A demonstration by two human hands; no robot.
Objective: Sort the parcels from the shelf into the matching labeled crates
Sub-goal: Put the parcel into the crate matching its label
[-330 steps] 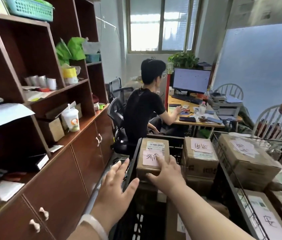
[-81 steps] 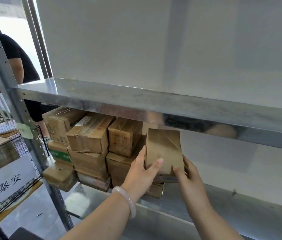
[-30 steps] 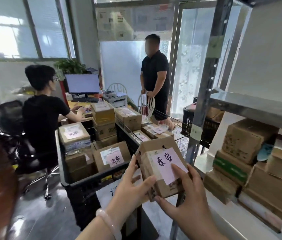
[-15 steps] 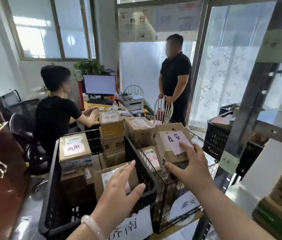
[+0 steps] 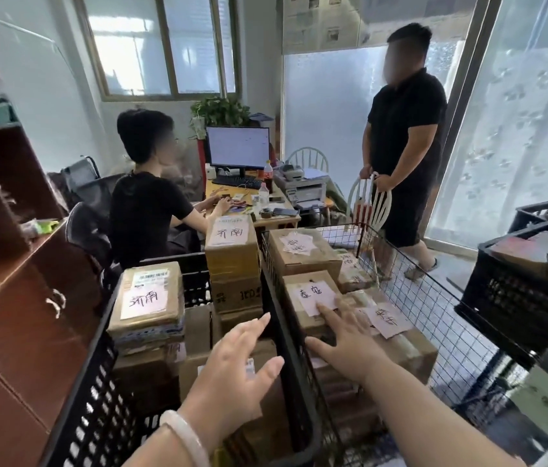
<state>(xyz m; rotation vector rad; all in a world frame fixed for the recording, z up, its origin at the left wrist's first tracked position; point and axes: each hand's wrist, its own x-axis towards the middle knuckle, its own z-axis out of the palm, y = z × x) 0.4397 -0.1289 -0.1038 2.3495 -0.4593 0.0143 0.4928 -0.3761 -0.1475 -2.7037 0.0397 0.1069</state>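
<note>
Where the two containers meet, side by side, the right hand (image 5: 346,348) lies flat with fingers spread, its index tip touching the pink paper label (image 5: 316,297) on a small brown cardboard parcel (image 5: 309,308); nothing is clasped. That parcel sits in the wire crate (image 5: 447,318) (thin black grid, open mesh), atop other taped boxes, at 1 o'clock from the hand. The left hand (image 5: 235,375) hovers open and empty over the black plastic crate (image 5: 97,399), fingers apart, a pale smooth bangle (image 5: 183,436) on the wrist. Slotted, rigid walls on this crate; inside, stacked rectangular cartons, one at 10 o'clock from the left hand bearing a pink handwritten label (image 5: 144,299). Dark wood cabinet (image 5: 26,318) at 9 o'clock. Desk (image 5: 249,203) at 12 o'clock, with monitor.
</note>
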